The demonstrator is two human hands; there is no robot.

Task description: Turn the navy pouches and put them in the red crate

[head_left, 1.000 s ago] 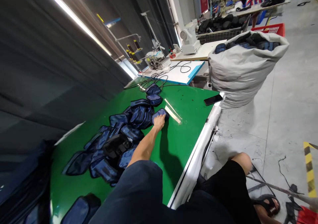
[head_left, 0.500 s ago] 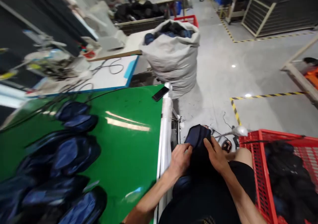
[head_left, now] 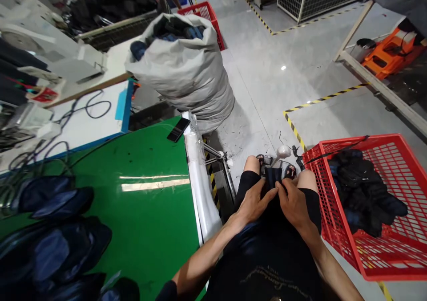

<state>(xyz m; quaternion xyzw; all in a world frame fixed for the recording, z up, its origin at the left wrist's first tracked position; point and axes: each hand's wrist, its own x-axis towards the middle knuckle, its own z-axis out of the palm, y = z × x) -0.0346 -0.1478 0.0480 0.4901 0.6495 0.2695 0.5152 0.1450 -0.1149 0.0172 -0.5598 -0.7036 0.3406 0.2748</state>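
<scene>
Over my lap, a dark blue fabric piece (head_left: 273,175) stretches between my hands; its lower part is lost against my black clothes. The fingers of my left hand (head_left: 255,198) are closed on its left edge. My right hand (head_left: 293,203) pinches the right edge, thumb close to my left thumb. To my left, several dark blue fabric bags (head_left: 53,252) lie on the green tabletop (head_left: 156,221). On my right stands a red plastic basket (head_left: 362,274) with dark fabric items (head_left: 363,189) inside.
A black phone (head_left: 179,129) lies at the table's far corner. Beyond it stands a large whitish sack (head_left: 190,65) filled with dark fabric. Cables (head_left: 90,109) run over the white table at left. Yellow-black tape (head_left: 327,98) marks the floor, and an orange stool (head_left: 390,54) is at right.
My view has swung right and down. Both hands have drawn nearer each other and lower between my knees, still holding the fabric piece, which now shows less of its surface.
</scene>
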